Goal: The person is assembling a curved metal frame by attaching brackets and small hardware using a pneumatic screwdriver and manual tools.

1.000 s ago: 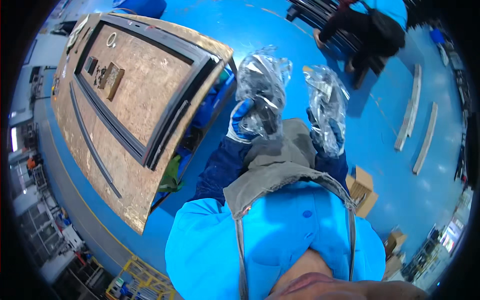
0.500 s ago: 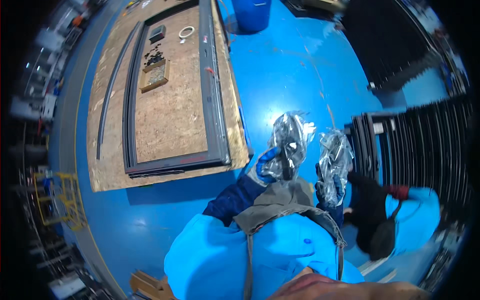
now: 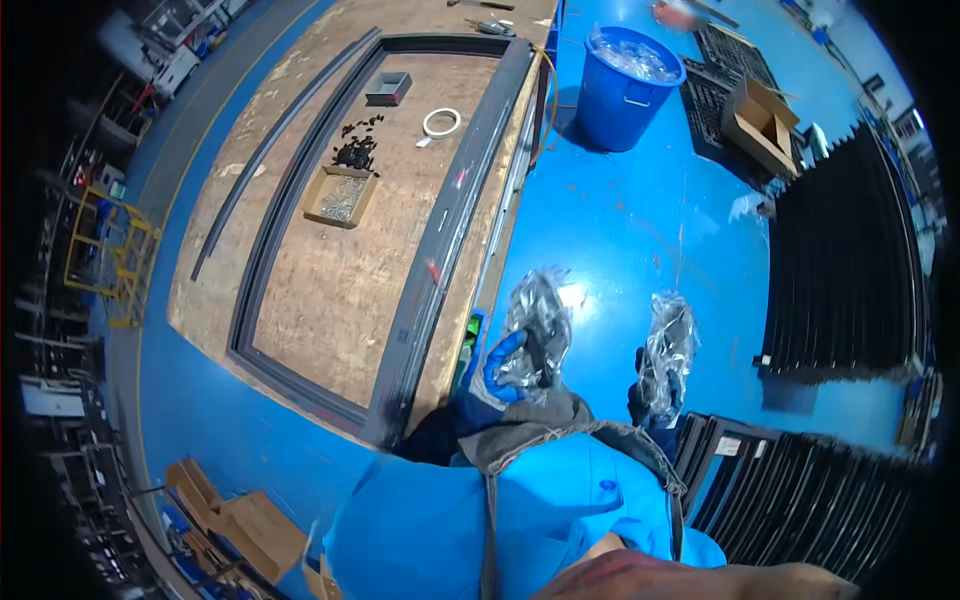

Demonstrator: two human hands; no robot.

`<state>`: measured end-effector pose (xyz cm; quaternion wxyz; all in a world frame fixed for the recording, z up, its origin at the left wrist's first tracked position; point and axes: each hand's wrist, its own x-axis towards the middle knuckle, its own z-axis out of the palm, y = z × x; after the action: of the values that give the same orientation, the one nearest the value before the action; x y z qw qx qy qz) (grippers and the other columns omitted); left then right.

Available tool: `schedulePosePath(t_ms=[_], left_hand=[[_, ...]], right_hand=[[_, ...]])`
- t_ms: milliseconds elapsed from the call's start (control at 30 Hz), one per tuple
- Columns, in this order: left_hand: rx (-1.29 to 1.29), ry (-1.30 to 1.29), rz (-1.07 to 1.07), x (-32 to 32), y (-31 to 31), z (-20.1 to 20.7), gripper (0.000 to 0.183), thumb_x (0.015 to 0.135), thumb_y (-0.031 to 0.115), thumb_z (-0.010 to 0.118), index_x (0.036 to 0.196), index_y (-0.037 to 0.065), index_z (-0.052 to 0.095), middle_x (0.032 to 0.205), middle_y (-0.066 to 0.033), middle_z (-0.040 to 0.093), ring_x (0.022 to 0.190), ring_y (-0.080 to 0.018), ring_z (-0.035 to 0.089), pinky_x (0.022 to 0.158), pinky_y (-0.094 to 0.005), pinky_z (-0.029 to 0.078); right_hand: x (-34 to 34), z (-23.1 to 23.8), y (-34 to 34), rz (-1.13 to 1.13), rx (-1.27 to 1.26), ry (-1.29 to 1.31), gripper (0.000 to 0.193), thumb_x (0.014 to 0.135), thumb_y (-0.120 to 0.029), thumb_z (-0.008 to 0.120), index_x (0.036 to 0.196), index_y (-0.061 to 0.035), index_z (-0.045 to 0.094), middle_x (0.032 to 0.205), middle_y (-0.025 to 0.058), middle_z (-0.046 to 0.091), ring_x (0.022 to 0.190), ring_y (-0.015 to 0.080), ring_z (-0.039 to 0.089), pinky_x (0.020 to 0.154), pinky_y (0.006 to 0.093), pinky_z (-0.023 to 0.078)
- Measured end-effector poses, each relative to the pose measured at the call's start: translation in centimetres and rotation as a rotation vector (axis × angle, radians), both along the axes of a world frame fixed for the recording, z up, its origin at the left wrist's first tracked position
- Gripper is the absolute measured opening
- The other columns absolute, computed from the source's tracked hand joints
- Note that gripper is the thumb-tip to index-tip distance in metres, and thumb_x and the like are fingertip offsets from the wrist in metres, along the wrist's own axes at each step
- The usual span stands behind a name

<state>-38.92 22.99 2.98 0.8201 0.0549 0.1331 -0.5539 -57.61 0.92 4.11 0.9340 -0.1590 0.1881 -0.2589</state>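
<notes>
Plastic bags, two, clear and crinkled, dark hardware inside. Left hand (image 3: 497, 368), blue-gloved, fingers closed round the neck of the left bag (image 3: 535, 325); right hand (image 3: 640, 400), dark-gloved, clenched on the right bag (image 3: 668, 345). Both hang over the blue floor (image 3: 640, 230), just beside the workbench (image 3: 330, 290). Risk, judged: thin film may tear or slip under the load and scatter parts. Bench is chipboard carrying a dark frame (image 3: 440, 240), screw box (image 3: 340, 195), tape roll (image 3: 441, 122). Blue bucket (image 3: 625, 85) and stacked dark profiles (image 3: 850, 260) nearby.

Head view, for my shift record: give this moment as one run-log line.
left hand: holds clear plastic bag | right hand: holds second clear bag | beside: workbench with dark frame | floor: blue bucket
</notes>
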Motion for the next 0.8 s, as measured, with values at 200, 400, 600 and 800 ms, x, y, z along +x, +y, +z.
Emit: schedulePosePath(t_ms=[200, 400, 600, 800], left_hand=[[-0.121, -0.028, -0.085, 11.9, -11.6, 3.4, 0.044, 0.092, 0.027, 0.051, 0.129, 0.005, 0.047, 0.124, -0.0156, 0.054, 0.113, -0.0316, 0.054, 0.096, -0.0492, 0.043], [-0.074, 0.003, 0.031, 23.1, -21.9, 2.5, 0.038, 0.093, 0.022, 0.05, 0.127, 0.005, 0.048, 0.119, -0.0146, 0.057, 0.108, -0.0292, 0.057, 0.091, -0.047, 0.048], [-0.23, 0.01, 0.178, 36.6, -31.4, 1.6, 0.039, 0.092, 0.028, 0.049, 0.125, 0.008, 0.049, 0.119, -0.0139, 0.056, 0.106, -0.029, 0.056, 0.087, -0.0477, 0.047], [0.28, 0.048, 0.554, 47.8, -36.2, 7.4, 0.033, 0.095, 0.035, 0.043, 0.088, 0.008, 0.06, 0.044, 0.0032, 0.044, 0.03, -0.0076, 0.033, 0.033, -0.0239, 0.03]], right_hand=[[10.6, 1.3, -12.2, 0.056, 0.002, -0.064, 0.063, 0.088, -0.016, 0.05, 0.142, -0.0029, 0.021, 0.138, 0.0219, 0.037, 0.12, 0.0324, 0.046, 0.079, 0.0394, 0.052], [23.4, -2.2, -23.7, 0.055, 0.098, 0.011, 0.059, 0.09, -0.021, 0.047, 0.142, -0.0054, 0.023, 0.135, 0.0253, 0.039, 0.101, 0.0298, 0.056, 0.063, 0.0345, 0.052], [42.5, 4.4, -31.6, 0.169, 0.109, 0.277, 0.058, 0.089, -0.024, 0.05, 0.139, -0.007, 0.027, 0.128, 0.0247, 0.046, 0.076, 0.0269, 0.065, 0.044, 0.0297, 0.05], [62.3, -3.2, -43.0, 0.436, -0.546, 0.146, 0.043, 0.085, -0.008, 0.054, 0.126, -0.0027, 0.044, 0.112, 0.0151, 0.059, 0.092, 0.0171, 0.062, 0.062, 0.0218, 0.052]])
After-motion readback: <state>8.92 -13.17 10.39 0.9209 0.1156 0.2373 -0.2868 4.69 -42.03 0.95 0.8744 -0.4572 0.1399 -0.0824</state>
